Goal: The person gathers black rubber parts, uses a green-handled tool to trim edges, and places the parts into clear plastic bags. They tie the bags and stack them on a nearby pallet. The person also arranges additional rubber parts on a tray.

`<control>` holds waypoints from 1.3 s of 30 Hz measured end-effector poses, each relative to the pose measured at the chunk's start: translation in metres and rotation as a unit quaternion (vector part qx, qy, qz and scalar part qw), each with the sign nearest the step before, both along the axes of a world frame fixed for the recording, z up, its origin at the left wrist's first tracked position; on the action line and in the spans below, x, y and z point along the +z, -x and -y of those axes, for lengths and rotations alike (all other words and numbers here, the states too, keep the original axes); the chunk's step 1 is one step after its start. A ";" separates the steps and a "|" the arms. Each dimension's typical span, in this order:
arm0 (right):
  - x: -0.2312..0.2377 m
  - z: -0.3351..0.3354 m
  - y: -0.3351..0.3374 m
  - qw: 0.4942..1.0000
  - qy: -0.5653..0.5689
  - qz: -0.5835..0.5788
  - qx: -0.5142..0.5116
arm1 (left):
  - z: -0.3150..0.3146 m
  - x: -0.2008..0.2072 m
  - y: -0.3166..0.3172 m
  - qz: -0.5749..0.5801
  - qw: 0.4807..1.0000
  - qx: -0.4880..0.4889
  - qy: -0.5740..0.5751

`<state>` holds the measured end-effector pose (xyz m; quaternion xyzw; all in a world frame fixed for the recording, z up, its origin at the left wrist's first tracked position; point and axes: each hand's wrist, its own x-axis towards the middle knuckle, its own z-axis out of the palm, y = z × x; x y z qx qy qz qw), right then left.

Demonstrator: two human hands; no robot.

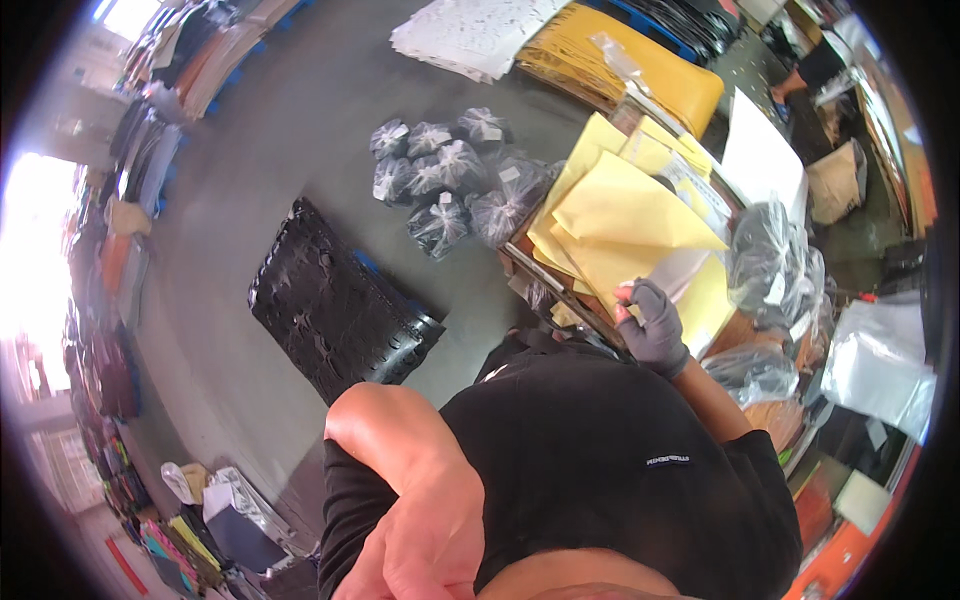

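Observation:
At the table's near edge is my right hand [655, 328], in a grey glove that leaves the fingertips bare. Its fingers are curled in, and whatever they may hold is hidden. Just beyond and under it lie loose yellow sheets [625, 210], overlapping at angles, with a pale sheet [682, 272] among them. My bare left hand [420, 545] is raised close to the camera at the bottom, its arm bent sharply at the elbow. The fingers there run out of the picture, so their hold cannot be made out.
Several dark bundles in clear plastic [445, 170] stand on the floor left of the table. A shiny black stack [335, 300] lies nearer. Wrapped bundles [772, 258] sit right of the sheets. Beyond are a yellow stack [630, 60] and white sheets [470, 35]. Another person's arm [800, 80] shows far right.

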<state>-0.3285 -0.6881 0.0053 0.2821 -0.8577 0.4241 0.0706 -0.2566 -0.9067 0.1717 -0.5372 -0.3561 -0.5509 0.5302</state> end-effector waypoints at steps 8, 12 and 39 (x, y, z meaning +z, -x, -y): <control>-0.064 0.088 0.094 0.999 0.011 0.016 0.046 | 0.056 -0.010 0.061 0.030 0.999 0.017 -0.012; -0.132 0.113 0.180 0.987 -0.089 0.089 -0.097 | 0.128 -0.020 0.118 0.057 0.997 -0.046 0.029; -0.151 0.092 0.488 0.907 -0.227 0.255 -0.247 | 0.356 -0.131 0.457 0.645 0.417 0.305 0.562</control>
